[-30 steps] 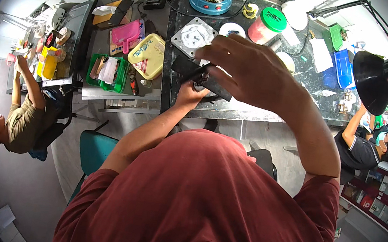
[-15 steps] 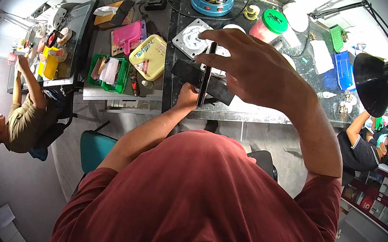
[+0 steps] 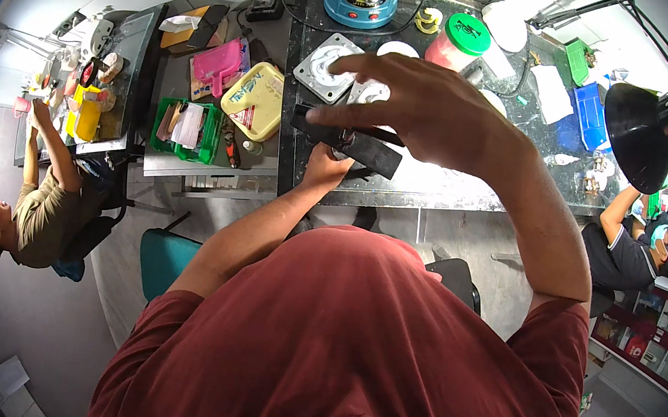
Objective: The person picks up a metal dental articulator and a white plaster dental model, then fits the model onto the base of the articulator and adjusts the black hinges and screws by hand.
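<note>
Close to the bench edge, my left hand point(image 3: 327, 168) is closed around the lower part of a black clamp-like tool point(image 3: 373, 156), partly hidden under it. The tool has a broad flat black bar, with a slimmer dark bar crossing above it. Over it hovers my right hand point(image 3: 427, 107), fingers spread apart and thumb stretched to the left end of the bars; whether the thumb touches is unclear. Behind my right fingers lies a grey metal plate with white material point(image 3: 327, 68). A second white piece point(image 3: 369, 92) is partly covered by that hand.
A blue machine point(image 3: 360, 1) stands at the back, near a green-lidded jar point(image 3: 466, 36). Left are a yellow lidded box point(image 3: 254, 101), a green basket point(image 3: 207, 137) and a pink dustpan-like scoop point(image 3: 216, 64). A black lamp point(image 3: 643, 135) overhangs the right. People sit at both sides.
The slim dark bar, earlier upright in view between my right thumb and fingers, has swung round to lie roughly crosswise. My right thumb has moved left; my left hand stays at the tool.
</note>
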The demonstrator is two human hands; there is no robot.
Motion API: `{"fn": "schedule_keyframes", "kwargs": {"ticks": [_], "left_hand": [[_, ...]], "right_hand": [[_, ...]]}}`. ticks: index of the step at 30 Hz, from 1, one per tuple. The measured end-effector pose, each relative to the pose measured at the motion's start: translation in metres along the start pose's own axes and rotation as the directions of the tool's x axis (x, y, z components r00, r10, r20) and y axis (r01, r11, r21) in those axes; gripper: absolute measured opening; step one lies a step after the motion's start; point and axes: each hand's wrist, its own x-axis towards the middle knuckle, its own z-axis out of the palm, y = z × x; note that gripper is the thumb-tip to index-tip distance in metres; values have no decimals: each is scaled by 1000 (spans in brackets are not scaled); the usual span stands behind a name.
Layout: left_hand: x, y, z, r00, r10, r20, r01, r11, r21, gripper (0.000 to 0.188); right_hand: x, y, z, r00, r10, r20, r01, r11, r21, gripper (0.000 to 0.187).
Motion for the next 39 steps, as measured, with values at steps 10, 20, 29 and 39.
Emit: {"fn": "schedule_keyframes", "kwargs": {"ticks": [10,20,29,39], "left_hand": [[-2,-9,0,992,-118,35,118,993,17,30],[-3,-6,8,988,-127,-83,127,992,1,28],[-2,-11,11,985,83,-151,-44,968,246,27],[-4,13,0,870,421,-257,-278,849,448,17]], "right_hand": [[6,14,6,985,-165,50,170,977,-129,41],[8,1,32,964,230,135,-212,967,-141,42],[-1,9,13,976,-207,-67,189,960,-208,31],[-40,31,35,988,-45,-148,19,985,-173,25]]}}
